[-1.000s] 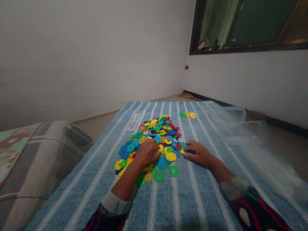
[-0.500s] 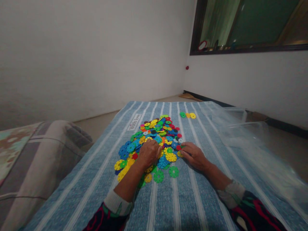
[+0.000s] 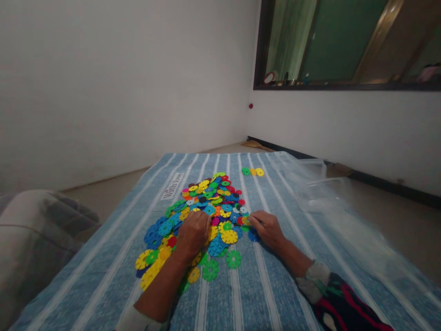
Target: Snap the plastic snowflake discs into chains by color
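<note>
A heap of colourful notched plastic building discs (image 3: pixel 217 197) lies on the striped tablecloth. My left hand (image 3: pixel 195 232) rests over the left-middle of the heap, its fingers curled closed; whatever they grip is hidden behind the knuckles. At the heap's right edge my right hand (image 3: pixel 268 228) pinches a small yellow disc (image 3: pixel 245 220) between thumb and fingertips, close beside a red disc (image 3: pixel 240 220). Under that hand sits a blue disc (image 3: pixel 253 236). Between the hands lie a yellow disc (image 3: pixel 229 236) and several blue ones. Nearer me are green discs (image 3: pixel 210 270).
A short row of green, orange and yellow discs (image 3: pixel 253 172) lies apart near the far edge. Clear plastic containers (image 3: pixel 322 193) and a clear bag (image 3: pixel 365 243) stand along the right side. A cloth-covered seat (image 3: pixel 37 239) is at left.
The view has swung a little right, so everything sits further left. My right fingers have closed into a pinch at the yellow disc, and a blue disc now shows beneath. My left hand stays over the heap.
</note>
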Demonstrator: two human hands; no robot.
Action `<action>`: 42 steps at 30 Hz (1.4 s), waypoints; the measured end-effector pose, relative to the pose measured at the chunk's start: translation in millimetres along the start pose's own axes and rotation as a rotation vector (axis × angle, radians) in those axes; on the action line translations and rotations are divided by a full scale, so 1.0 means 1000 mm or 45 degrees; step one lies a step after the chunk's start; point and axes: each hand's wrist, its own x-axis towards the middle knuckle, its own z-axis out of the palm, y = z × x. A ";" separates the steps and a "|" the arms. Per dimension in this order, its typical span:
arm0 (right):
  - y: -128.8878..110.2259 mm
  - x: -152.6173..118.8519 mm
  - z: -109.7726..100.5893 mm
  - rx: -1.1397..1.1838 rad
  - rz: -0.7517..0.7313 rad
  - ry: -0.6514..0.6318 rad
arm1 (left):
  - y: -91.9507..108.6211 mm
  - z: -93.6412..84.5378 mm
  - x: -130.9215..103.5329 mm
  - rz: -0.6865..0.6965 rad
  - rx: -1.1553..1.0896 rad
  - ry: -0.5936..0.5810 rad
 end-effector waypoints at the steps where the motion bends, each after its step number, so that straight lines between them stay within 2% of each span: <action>1: 0.000 0.001 0.000 0.023 0.021 0.011 | 0.000 0.000 0.000 0.013 0.009 0.025; 5: -0.001 0.005 0.002 0.169 0.147 0.048 | 0.002 0.003 -0.001 0.036 0.008 0.126; 9: -0.003 0.007 0.007 0.424 0.416 0.042 | 0.002 0.005 -0.001 0.032 -0.013 0.178; 11: -0.003 0.009 0.007 0.530 0.534 0.057 | 0.001 0.006 -0.001 0.032 -0.017 0.191; 17: 0.009 0.013 -0.006 0.680 0.735 0.167 | 0.002 0.006 -0.002 0.033 -0.083 0.173; 20: 0.013 0.011 -0.005 0.728 0.842 0.040 | 0.003 0.005 -0.002 0.043 -0.146 0.155; 24: 0.006 0.007 0.007 0.765 0.845 -0.160 | 0.002 0.006 -0.003 0.045 -0.172 0.190; 28: 0.002 0.013 0.011 0.825 0.768 -0.188 | 0.000 0.007 -0.003 0.070 -0.196 0.224; 30: 0.011 0.024 0.007 0.805 0.762 -0.122 | -0.001 0.006 -0.003 0.087 -0.190 0.236; 33: 0.036 0.050 -0.003 0.698 0.776 0.052 | 0.000 0.004 -0.002 0.095 -0.181 0.275; 36: 0.069 0.083 -0.013 0.412 0.824 0.203 | 0.000 0.003 -0.002 0.103 -0.183 0.311; 42: 0.124 0.140 -0.017 0.213 0.947 0.331 | -0.001 0.004 -0.006 0.074 -0.182 0.314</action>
